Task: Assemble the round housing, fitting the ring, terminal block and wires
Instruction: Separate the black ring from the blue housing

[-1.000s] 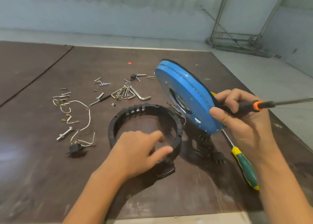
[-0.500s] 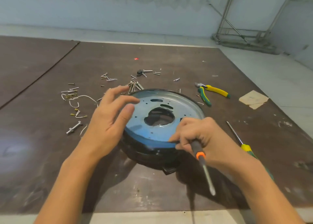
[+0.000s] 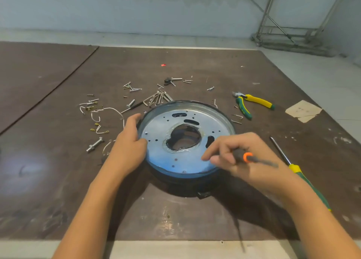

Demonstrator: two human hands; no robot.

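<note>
The blue round housing plate [image 3: 181, 161] lies flat on top of the black ring [image 3: 187, 182], whose edge shows under its near side. My left hand [image 3: 129, 147] grips the housing's left rim, fingers curled over the edge. My right hand [image 3: 240, 157] hovers over the plate's right side and holds a black screwdriver with an orange collar [image 3: 252, 158], its shaft pointing right. White wires with terminals [image 3: 101, 118] lie loose on the table to the left. I cannot make out the terminal block.
Scattered screws and hex keys [image 3: 158, 99] lie behind the housing. A bolt [image 3: 95, 144] sits at the left. Yellow-green pliers [image 3: 252, 102] and a green-yellow screwdriver [image 3: 300, 172] lie to the right, with a cardboard scrap [image 3: 302, 111] beyond. The table's front edge [image 3: 175, 240] is near.
The blue plate, held tilted in my right hand a second ago, now lies flat on the black ring. My left hand moved from above it to gripping its left rim.
</note>
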